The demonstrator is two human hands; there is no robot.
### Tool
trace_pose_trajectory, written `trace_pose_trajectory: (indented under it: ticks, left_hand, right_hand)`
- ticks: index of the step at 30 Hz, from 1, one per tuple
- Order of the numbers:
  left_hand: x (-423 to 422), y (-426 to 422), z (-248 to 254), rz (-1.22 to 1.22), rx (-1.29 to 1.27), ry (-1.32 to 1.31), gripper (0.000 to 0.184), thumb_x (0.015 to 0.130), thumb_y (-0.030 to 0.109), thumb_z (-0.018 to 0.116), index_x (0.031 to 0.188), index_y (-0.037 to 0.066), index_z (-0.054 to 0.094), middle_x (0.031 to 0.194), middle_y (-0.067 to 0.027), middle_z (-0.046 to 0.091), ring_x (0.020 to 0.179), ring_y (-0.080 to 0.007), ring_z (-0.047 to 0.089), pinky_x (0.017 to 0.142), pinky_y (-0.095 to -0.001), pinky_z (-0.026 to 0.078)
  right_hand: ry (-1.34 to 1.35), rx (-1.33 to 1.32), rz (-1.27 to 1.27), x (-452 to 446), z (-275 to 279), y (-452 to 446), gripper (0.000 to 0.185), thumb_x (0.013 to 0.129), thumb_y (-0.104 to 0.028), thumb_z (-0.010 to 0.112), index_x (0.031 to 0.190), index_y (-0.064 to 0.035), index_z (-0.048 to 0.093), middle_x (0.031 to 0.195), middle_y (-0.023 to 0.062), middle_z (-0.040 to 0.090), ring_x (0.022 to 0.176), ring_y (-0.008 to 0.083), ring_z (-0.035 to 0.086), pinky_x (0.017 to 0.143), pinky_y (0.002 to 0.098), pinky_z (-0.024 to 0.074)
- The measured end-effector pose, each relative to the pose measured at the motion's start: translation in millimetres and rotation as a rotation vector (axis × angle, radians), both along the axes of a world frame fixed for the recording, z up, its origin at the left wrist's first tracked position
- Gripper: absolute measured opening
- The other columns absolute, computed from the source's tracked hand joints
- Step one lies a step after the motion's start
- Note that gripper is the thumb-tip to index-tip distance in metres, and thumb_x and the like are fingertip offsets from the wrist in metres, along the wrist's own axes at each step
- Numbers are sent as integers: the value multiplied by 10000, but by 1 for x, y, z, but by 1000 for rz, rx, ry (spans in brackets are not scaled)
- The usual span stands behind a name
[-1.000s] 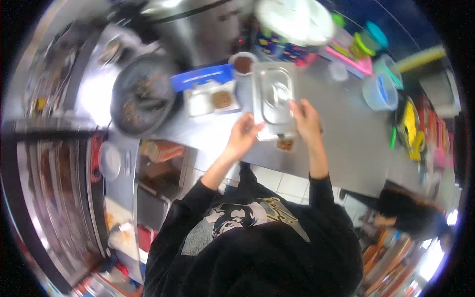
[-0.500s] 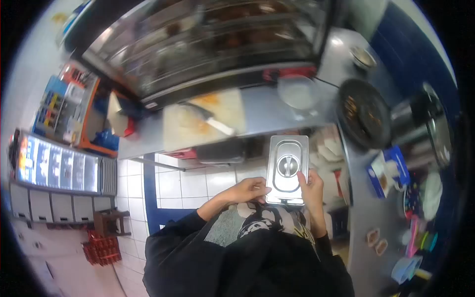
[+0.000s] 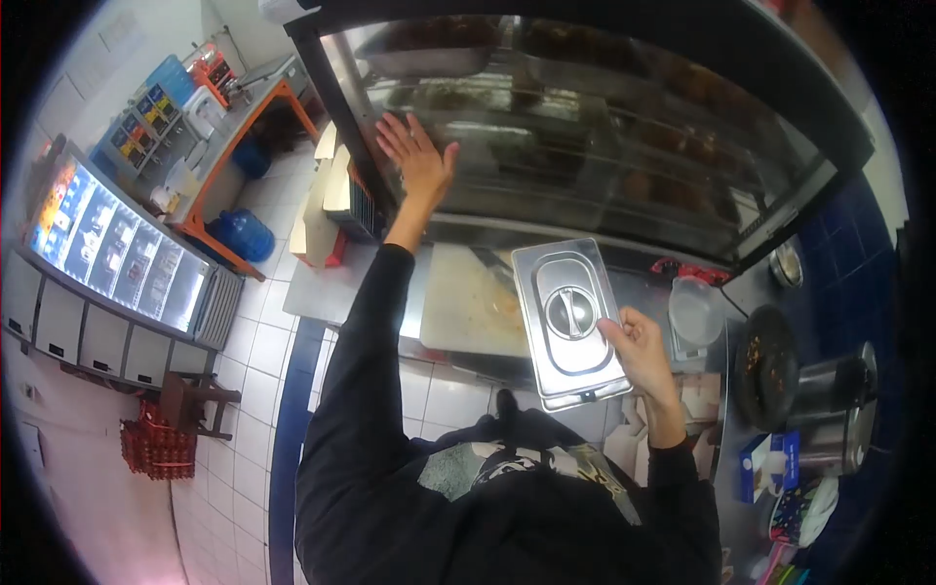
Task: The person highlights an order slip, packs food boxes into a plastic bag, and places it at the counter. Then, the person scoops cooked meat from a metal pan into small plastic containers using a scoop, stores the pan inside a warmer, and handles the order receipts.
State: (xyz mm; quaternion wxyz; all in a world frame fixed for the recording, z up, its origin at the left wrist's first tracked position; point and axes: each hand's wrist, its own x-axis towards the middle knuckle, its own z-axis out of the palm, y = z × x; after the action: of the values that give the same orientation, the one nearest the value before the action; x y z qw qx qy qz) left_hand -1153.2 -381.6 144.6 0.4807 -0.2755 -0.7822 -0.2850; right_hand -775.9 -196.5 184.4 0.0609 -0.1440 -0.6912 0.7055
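My right hand (image 3: 641, 356) grips a lidded stainless steel food pan (image 3: 546, 343) by its right side, thumb on top of the lid. The lid has a round recess with a bar handle. My left hand (image 3: 416, 164) is raised with fingers spread, at the left part of the glass front of a display cabinet (image 3: 585, 219); whether the palm touches the glass I cannot tell. Behind the pan, a cutting board (image 3: 458, 307) lies on the steel counter (image 3: 336, 283). The knife on the board is mostly hidden by the pan.
At the right are a clear plastic tub (image 3: 696, 310), a dark wok (image 3: 765, 370) with food bits, and a blue-and-white box (image 3: 770, 466). Cardboard boxes (image 3: 314, 219) stand left of the cabinet. A lit drinks fridge (image 3: 117, 249) and a stool (image 3: 200, 405) are farther left.
My left hand has let go of the pan and reached up and forward to the cabinet. The pan, now held by my right hand alone, has moved forward over the counter's edge.
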Motion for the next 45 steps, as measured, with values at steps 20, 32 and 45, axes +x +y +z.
trace_pose_trajectory:
  ticks: [20,32,45]
  left_hand:
    - [125,173,9,-824,-432,122,719,815,376,587,1398,65,302,1455,-205,212,1345,-396,179,1073,-557,181]
    - [-40,10,-82,-165,-226,-174,405,717,142,626,1105,46,559,1124,-124,537,1091,-273,489,951,-520,317]
    - [62,-41,-76,-114,-252,-333,304,698,53,603,998,102,606,1005,-14,593,987,-164,551,941,-437,208]
  right_hand:
    - [86,-21,271,-89,117,-9,150,864,-137,645,811,-28,556,780,5,591,660,23,511,587,160,404]
    - [-49,-117,239,-131,98,5,98,880,-80,617,833,-17,558,768,12,621,645,12,529,576,153,416]
    - [-205,-134,146,-193,60,-22,159,895,-120,613,764,-57,546,705,-41,571,593,-11,458,500,158,334]
